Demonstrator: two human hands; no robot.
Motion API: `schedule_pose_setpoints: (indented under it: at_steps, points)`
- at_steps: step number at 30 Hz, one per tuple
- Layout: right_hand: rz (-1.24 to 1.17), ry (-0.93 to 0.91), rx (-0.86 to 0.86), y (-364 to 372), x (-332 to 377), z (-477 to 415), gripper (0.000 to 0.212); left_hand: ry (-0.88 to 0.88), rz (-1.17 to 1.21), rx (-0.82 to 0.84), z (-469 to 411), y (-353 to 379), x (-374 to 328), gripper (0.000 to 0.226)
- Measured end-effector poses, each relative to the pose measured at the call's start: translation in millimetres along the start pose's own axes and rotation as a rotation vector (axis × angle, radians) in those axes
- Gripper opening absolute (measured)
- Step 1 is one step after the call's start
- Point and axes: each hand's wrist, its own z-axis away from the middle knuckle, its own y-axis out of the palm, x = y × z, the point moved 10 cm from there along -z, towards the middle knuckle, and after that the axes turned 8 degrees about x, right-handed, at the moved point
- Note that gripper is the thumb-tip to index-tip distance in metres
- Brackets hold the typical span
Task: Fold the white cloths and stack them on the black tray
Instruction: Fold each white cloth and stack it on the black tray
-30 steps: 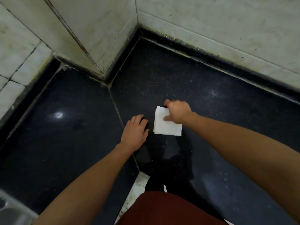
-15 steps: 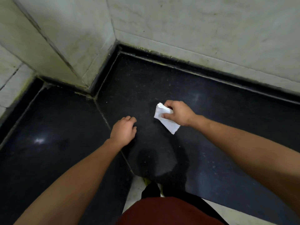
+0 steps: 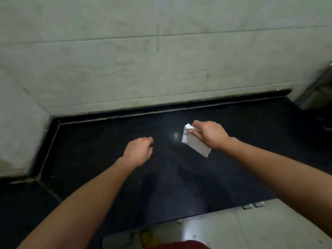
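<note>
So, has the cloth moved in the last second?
Yes. The cloth, flat by the wall corner before, now hangs from the right hand, farther right.

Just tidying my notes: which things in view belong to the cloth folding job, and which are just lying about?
Job: folded white cloth, gripped by the right hand; left hand, holding nothing. No black tray shows.
Just there: black counter; tiled wall; metal fixture at the far right.
</note>
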Motion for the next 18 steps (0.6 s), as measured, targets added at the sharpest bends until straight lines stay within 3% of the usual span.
schedule_pose_setpoints:
  at_steps: [12,18]
  points:
    - [0.052,0.371,-0.181,-72,-301,299,0.033,0.486,-0.109,-0.018,-57,12,-440,0.027]
    - [0.08,0.545,-0.261,-97,-412,403,0.032,0.692,-0.175,-0.021,-76,16,-608,0.027]
